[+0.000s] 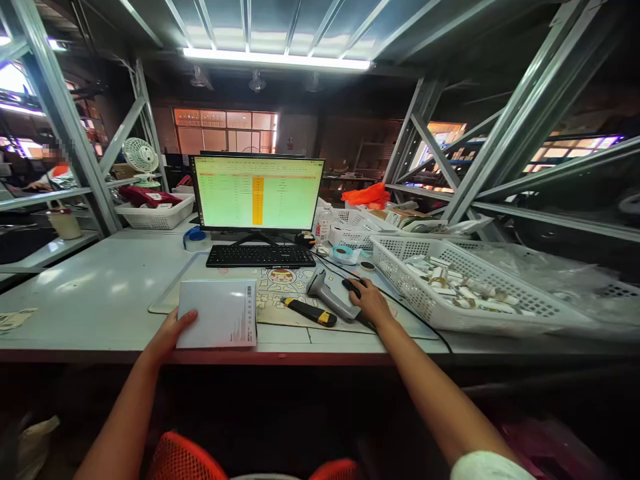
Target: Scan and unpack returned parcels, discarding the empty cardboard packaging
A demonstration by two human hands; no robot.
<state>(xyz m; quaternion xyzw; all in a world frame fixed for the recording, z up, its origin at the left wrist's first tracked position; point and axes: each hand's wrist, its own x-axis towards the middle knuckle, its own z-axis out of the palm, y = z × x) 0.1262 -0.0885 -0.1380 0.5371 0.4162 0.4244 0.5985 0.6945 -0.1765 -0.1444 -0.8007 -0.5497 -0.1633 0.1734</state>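
Note:
My left hand (173,331) grips the left edge of a flat white box (216,313) with small print and a barcode on its right side; the thumb lies on top and the other fingers are hidden. The box rests at the front of the desk. On the right, my right hand (371,300) is curled over a black computer mouse (353,287). Just left of it lies a grey barcode scanner (333,299), and beside that a black and yellow utility knife (310,311). Behind them stand a black keyboard (260,256) and a lit monitor (259,193) showing a table.
A white basket (403,287) of small white pieces stands at the right, with clear plastic bags behind. Blue tape (195,237) sits left of the monitor. A patterned desk mat (173,293) lies underneath. Metal shelf posts flank the desk; a person is at far left.

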